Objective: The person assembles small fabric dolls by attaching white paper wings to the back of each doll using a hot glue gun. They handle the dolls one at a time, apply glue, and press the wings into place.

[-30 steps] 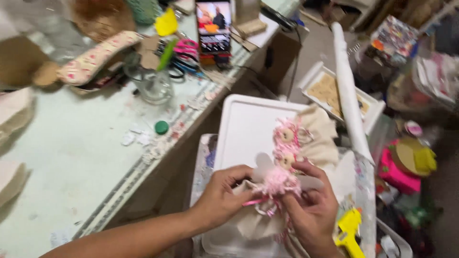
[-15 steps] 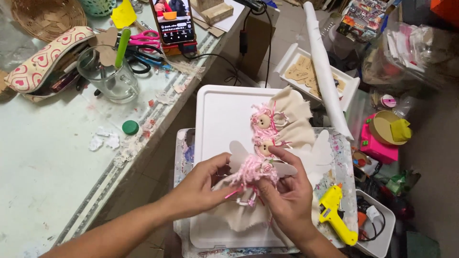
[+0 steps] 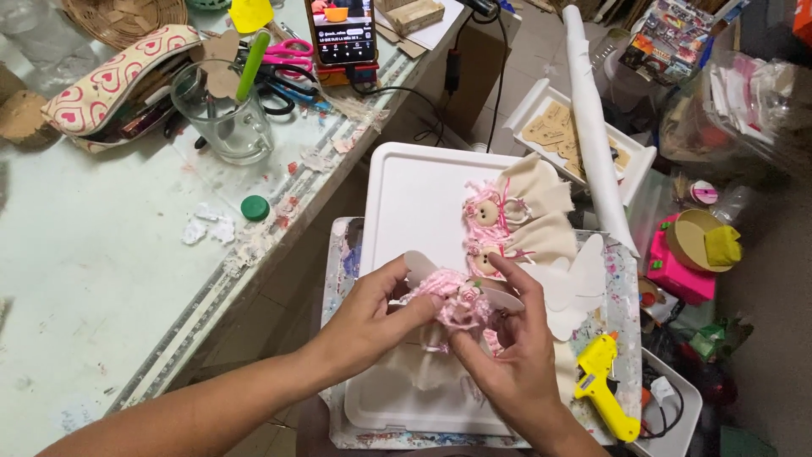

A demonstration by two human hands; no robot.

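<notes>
Pinching a pink-haired doll (image 3: 457, 306) at lower centre between left hand (image 3: 372, 317) and right hand (image 3: 507, 355), above the white tray (image 3: 414, 203); now lifted closer, 2 dolls (image 3: 491, 224) lying behind.

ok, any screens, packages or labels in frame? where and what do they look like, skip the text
Phone: propped upright at the table's far edge, lit screen showing orange and dark shapes.
Cardboard tags: small tan cards in a white tray, right of the table.
Printed packet: top right, flat, multicoloured.
Small box: tan, right of the phone.
Both hands, left hand and right hand, pinch a pink doll; no label shows on it.
</notes>
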